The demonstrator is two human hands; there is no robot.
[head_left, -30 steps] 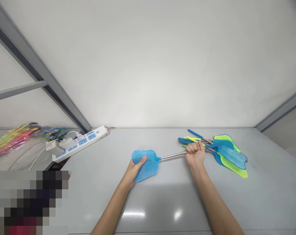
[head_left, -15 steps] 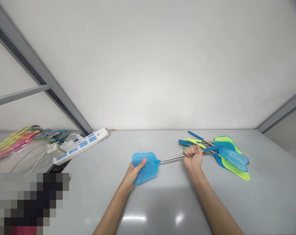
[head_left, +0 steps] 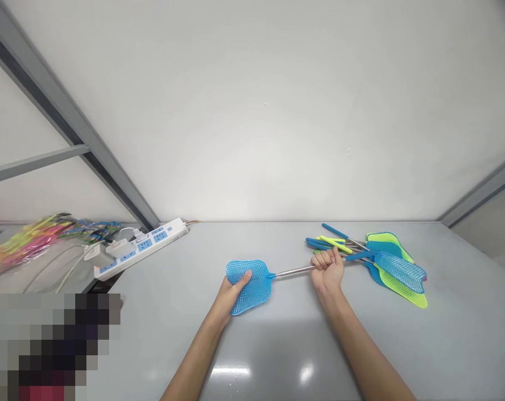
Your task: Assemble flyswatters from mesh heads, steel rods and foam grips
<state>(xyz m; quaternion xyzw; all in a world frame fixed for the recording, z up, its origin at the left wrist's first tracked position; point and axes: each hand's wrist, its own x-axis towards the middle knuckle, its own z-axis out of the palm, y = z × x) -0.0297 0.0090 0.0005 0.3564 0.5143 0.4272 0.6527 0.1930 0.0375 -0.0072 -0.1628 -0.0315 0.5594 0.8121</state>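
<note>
A blue fly swatter [head_left: 261, 289] with a perforated head and a thin metal shaft lies across both my hands, just above the table. My left hand [head_left: 231, 292] pinches the head at its left edge, thumb on top and fingers beneath. Closed around the shaft is my right hand [head_left: 328, 270], palm turned up. A blue handle sticks out to the right of that fist, overlapping a pile of fly swatters [head_left: 397, 270]. The pile has blue and yellow-green heads to the right, and its handles point left behind my right hand.
The grey table [head_left: 160, 334] meets a white wall at the back. To the left sits a white power strip [head_left: 146, 248] with plugs and cables. Plastic-wrapped colourful items [head_left: 35, 242] lie at the far left. A blurred-out area covers the lower left corner.
My right hand has shifted very slightly left along the shaft, towards the head. My left hand keeps its hold on the head, and the pile has not moved. The view has shifted a little.
</note>
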